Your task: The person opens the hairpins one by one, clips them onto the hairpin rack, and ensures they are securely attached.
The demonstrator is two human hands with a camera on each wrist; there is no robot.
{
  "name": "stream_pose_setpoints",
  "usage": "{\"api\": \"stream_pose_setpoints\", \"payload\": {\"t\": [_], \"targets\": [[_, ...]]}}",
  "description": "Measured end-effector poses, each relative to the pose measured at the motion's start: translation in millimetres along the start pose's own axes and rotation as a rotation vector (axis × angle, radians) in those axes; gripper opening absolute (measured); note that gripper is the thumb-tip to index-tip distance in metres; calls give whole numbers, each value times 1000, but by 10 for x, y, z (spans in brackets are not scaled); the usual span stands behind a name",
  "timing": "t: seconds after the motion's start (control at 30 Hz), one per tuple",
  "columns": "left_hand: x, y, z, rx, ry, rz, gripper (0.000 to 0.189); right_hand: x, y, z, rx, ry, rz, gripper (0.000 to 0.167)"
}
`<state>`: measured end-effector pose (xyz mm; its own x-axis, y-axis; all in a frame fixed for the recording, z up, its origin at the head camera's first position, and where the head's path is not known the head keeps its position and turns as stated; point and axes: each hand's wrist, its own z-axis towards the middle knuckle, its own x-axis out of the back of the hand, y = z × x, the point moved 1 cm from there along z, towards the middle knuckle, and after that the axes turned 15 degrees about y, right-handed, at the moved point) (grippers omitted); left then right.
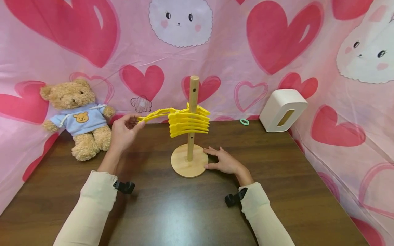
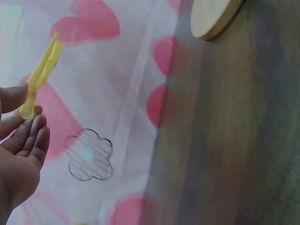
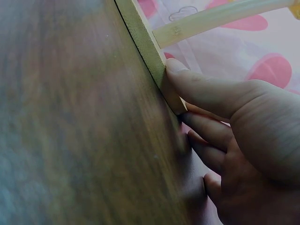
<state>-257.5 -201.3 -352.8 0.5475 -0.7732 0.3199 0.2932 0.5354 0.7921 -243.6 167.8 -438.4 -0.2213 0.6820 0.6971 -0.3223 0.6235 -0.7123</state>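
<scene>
A wooden stand [image 1: 191, 150] has a round base and an upright post. Several yellow curved plastic clips [image 1: 188, 123], like banana hair clips, sit stacked about the post. My left hand [image 1: 123, 131] pinches the near end of another yellow clip [image 1: 155, 114] between thumb and fingers, left of the post. Its far end reaches the top of the stack; whether it touches cannot be told. In the left wrist view this clip [image 2: 32, 93] looks narrow, its two arms slightly apart. My right hand [image 1: 226, 160] holds the base's right edge, with the thumb [image 3: 176, 65] on the rim.
A teddy bear [image 1: 80, 119] in a blue top sits at the back left. At the back right stand a white tissue box [image 1: 281, 111] and a small green ring [image 1: 244, 122]. Pink heart-patterned cloth hangs behind the brown wooden table [image 1: 172, 212].
</scene>
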Motion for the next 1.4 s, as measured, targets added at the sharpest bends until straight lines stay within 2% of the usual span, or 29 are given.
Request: {"api": "stream_pose_setpoints", "payload": {"t": [0.23, 0.47, 0.77, 0.87, 1.03, 1.1, 1.17, 1.4], "targets": [[41, 169, 6, -53, 119, -80, 25, 3, -2, -5, -6, -2, 7, 70], [92, 339, 37, -66, 135, -145, 22, 4, 1, -3, -9, 0, 10, 70], [106, 580, 82, -102, 187, -253, 18, 1, 12, 12, 13, 1, 6, 70], [96, 669, 81, -80, 201, -375, 17, -2, 12, 13, 24, 1, 2, 70], [60, 805, 77, -4, 198, -692, 13, -5, 13, 6, 17, 2, 6, 70], [52, 859, 65, -7, 180, -743, 12, -5, 11, 4, 15, 3, 8, 70], [45, 908, 49, -17, 156, -755, 13, -5, 9, 3, 15, 3, 9, 70], [0, 1043, -25, -80, 82, -636, 17, 1, -7, 6, 21, -1, 1, 70]]}}
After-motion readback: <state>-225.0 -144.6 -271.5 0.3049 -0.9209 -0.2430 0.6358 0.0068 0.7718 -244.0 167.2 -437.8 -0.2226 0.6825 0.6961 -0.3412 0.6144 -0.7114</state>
